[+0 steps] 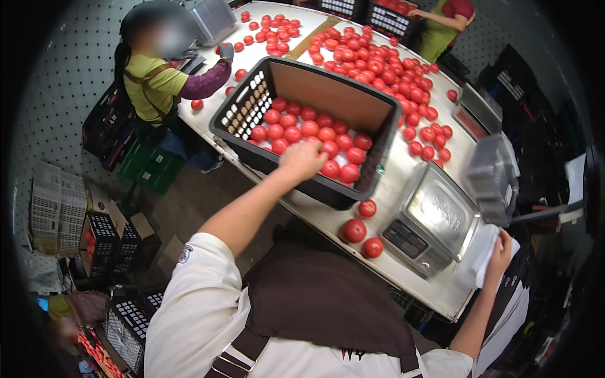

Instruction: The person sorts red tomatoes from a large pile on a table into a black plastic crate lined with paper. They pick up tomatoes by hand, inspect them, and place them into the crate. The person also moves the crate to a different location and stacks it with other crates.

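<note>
The nearer left grip [304, 159] is held over the near side of the crate [258, 154], with tomatoes [309, 128] spread beneath and beyond it; whether one is held cannot be told. The crate's long axis is slanted from upper left to lower right on the worktop [398, 179], its near wall crossed by the left forearm [242, 211]. White sheets [482, 258] are held in the right grip [500, 253]. A scale [441, 211] and three loose tomatoes [354, 230] are placed between; a heap [378, 66] is spread behind the crate

The left hand [304, 161] hides its fingertips, perhaps touching a tomato [329, 149]. Clear plastic containers [488, 169] at right are blurred; the upper edge cuts off the far co-worker [435, 34].
</note>
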Motion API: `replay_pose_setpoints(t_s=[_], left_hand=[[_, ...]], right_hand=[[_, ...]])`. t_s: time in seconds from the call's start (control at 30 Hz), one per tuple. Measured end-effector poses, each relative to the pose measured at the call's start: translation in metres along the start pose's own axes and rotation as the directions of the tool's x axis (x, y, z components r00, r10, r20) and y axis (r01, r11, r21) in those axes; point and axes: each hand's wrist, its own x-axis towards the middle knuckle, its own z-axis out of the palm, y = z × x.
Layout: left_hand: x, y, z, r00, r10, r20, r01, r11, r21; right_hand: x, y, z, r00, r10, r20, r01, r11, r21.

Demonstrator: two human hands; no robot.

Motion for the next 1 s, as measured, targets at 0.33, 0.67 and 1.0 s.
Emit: replay_pose_setpoints(t_s=[0.33, 0.67, 1.0], left_hand=[[0.050, -0.084, -0.039, 0.929, 0.169, -0.329, -0.370, 0.442, -0.817], [0.187, -0.185, -0.049, 0.887, -0.143, -0.440, -0.353, 0.403, -0.844], [0.196, -0.195, -0.028, 0.947, -0.104, -0.303, -0.202, 0.541, -0.817]], right_hand=[[-0.017, -0.291, 0.231, 0.870, -0.217, 0.443, 0.084, 0.950, 0.301], [0.032, -0.321, 0.340, 0.732, -0.182, 0.656, 0.007, 0.965, 0.260], [0.041, -0.259, 0.518, 0.560, 0.201, 0.804, 0.083, 0.952, -0.296]])
